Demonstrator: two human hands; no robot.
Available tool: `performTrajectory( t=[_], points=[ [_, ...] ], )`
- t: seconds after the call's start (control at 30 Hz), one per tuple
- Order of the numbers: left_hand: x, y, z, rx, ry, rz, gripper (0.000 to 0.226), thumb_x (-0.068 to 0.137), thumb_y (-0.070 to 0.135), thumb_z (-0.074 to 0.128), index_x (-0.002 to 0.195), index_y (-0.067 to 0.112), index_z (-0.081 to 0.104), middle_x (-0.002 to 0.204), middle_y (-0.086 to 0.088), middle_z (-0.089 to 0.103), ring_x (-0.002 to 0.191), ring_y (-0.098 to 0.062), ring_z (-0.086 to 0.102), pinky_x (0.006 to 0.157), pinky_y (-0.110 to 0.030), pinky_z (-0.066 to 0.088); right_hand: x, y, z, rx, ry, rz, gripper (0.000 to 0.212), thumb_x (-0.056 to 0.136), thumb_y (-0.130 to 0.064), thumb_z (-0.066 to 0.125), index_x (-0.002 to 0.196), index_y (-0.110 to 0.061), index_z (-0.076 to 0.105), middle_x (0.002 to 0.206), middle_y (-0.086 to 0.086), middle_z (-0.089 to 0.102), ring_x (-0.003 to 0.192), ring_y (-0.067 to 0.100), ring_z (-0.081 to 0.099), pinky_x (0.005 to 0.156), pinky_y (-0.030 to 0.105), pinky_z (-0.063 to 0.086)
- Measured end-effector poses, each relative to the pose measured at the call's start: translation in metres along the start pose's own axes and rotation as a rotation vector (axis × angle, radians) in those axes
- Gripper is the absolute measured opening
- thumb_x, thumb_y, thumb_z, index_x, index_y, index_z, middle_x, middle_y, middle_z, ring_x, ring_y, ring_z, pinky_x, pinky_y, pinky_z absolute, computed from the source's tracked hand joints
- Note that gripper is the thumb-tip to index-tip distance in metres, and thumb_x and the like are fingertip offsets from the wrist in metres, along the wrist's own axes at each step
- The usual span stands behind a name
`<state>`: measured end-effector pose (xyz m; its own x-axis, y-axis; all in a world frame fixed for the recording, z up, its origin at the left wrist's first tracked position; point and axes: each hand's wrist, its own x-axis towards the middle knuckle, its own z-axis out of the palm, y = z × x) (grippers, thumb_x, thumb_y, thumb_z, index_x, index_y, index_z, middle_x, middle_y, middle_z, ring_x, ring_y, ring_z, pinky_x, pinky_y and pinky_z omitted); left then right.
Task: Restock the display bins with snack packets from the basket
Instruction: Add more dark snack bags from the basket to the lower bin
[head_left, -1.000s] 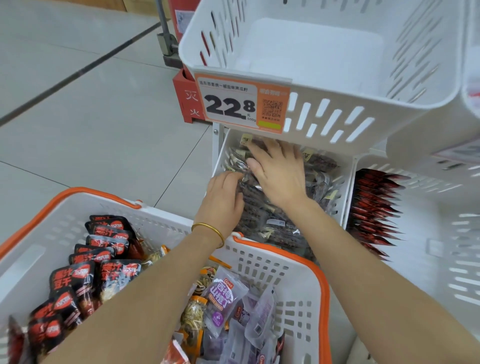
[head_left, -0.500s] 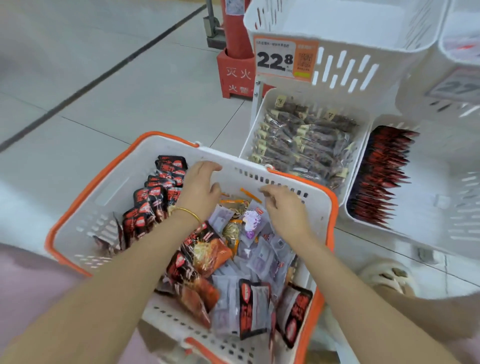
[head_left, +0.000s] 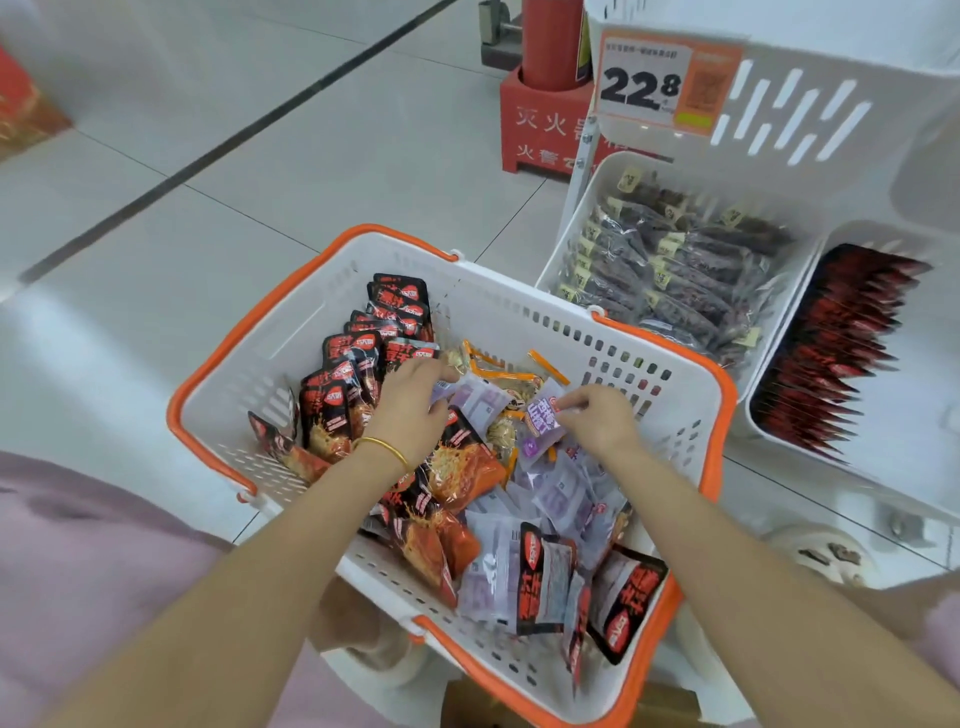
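The basket (head_left: 249, 332) at the centre of the frame holds a heap of snack packets (head_left: 550, 499). Black-and-red packets (head_left: 363, 353) are stacked at its left, with orange and purple ones loose in the middle. The right hand (head_left: 597, 421) pinches a purple packet (head_left: 543, 421) just above the heap. The left hand (head_left: 415, 405) reaches among the packets with fingers curled; whether it grips one cannot be told. At upper right, the bin of dark packets (head_left: 574, 218) looks well filled, while the bin of red packets (head_left: 893, 405) beside it shows bare room. Judging by the heap, most of the restocking remains.
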<state>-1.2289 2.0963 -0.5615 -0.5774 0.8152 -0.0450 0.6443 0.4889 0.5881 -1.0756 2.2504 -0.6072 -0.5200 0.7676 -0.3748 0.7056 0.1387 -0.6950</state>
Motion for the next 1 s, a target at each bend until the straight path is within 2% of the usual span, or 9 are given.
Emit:
performTrajectory(
  t=[0.1,0.2,0.33,0.47,0.6,0.67,0.8,0.93,1.0],
  points=[
    [-0.001,-0.004,0.003,0.001,-0.028,0.001,0.034,0.085,-0.006,0.048,0.115,0.006,0.059,0.124,-0.013,0.051,0.119,-0.030,0.044,0.105,-0.039,0.035,-0.006,-0.004,0.001,0.045,0.077,-0.042,0.013,0.085,-0.001,0.062,0.093,-0.012,0.063,0.094,-0.001,0.061,0.102,0.022,0.058,0.081,0.028,0.045],
    [0.002,0.001,0.006,-0.016,-0.054,-0.010,0.031,0.088,-0.003,0.050,0.116,0.006,0.058,0.127,-0.013,0.048,0.121,-0.027,0.043,0.102,-0.027,0.033,-0.008,-0.005,-0.008,0.052,0.133,-0.057,0.031,0.085,0.007,0.056,0.111,-0.010,0.057,0.105,0.000,0.055,0.101,0.021,0.052,0.076,0.029,0.042],
    [0.007,0.024,0.009,-0.131,-0.148,-0.053,0.043,0.089,0.015,0.059,0.130,0.010,0.048,0.133,-0.010,0.043,0.123,-0.024,0.043,0.102,-0.030,0.036,-0.004,-0.014,-0.034,0.093,-0.028,-0.121,0.034,0.081,0.011,0.058,0.107,-0.012,0.062,0.081,-0.003,0.049,0.073,0.016,0.050,0.062,0.031,0.044],
    [0.011,0.047,0.016,-0.381,-0.276,-0.087,0.063,0.084,0.021,0.068,0.138,0.010,0.036,0.130,0.000,0.045,0.121,-0.013,0.044,0.098,-0.026,0.038,-0.015,-0.033,-0.048,0.404,-0.147,-0.188,0.031,0.082,0.013,0.060,0.099,-0.013,0.064,0.085,0.002,0.045,0.069,0.013,0.052,0.066,0.028,0.054],
    [0.017,0.052,0.019,-0.447,-0.258,-0.072,0.034,0.084,0.011,0.067,0.116,0.004,0.057,0.105,-0.013,0.066,0.093,-0.022,0.064,0.082,-0.030,0.053,-0.021,-0.035,-0.052,0.574,-0.154,-0.188,0.024,0.087,0.009,0.057,0.103,-0.009,0.059,0.086,0.006,0.047,0.069,0.013,0.056,0.064,0.026,0.059],
    [0.019,0.050,0.018,-0.407,-0.217,-0.090,0.030,0.083,0.012,0.068,0.111,0.004,0.060,0.103,-0.014,0.067,0.094,-0.025,0.064,0.086,-0.039,0.051,-0.015,-0.024,-0.051,0.430,-0.061,-0.157,0.016,0.092,0.003,0.052,0.103,-0.008,0.059,0.089,0.010,0.055,0.072,0.016,0.061,0.069,0.032,0.058],
    [0.018,0.044,0.016,-0.409,-0.193,-0.139,0.025,0.084,0.011,0.068,0.107,0.005,0.060,0.100,-0.010,0.066,0.094,-0.022,0.062,0.084,-0.033,0.050,-0.002,0.006,-0.042,-0.522,-0.176,-0.217,0.035,0.087,0.006,0.047,0.108,-0.016,0.066,0.117,0.006,0.063,0.103,0.022,0.059,0.089,0.034,0.047],
    [0.014,0.045,0.014,-0.474,-0.197,-0.134,0.014,0.086,0.005,0.064,0.098,0.010,0.058,0.085,-0.002,0.065,0.075,-0.007,0.060,0.066,-0.010,0.048,-0.010,0.010,-0.026,-0.816,-0.343,-0.190,0.042,0.087,0.007,0.047,0.120,-0.017,0.060,0.128,0.011,0.049,0.112,0.030,0.054,0.092,0.037,0.046],
    [0.014,0.045,0.014,-0.509,-0.199,-0.150,0.015,0.086,0.004,0.062,0.100,0.010,0.058,0.094,-0.007,0.067,0.084,-0.014,0.064,0.074,-0.017,0.051,-0.010,0.009,-0.023,-0.883,-0.351,-0.206,0.037,0.087,0.006,0.049,0.118,-0.011,0.060,0.126,0.013,0.046,0.109,0.033,0.054,0.090,0.036,0.045]
  ],
)
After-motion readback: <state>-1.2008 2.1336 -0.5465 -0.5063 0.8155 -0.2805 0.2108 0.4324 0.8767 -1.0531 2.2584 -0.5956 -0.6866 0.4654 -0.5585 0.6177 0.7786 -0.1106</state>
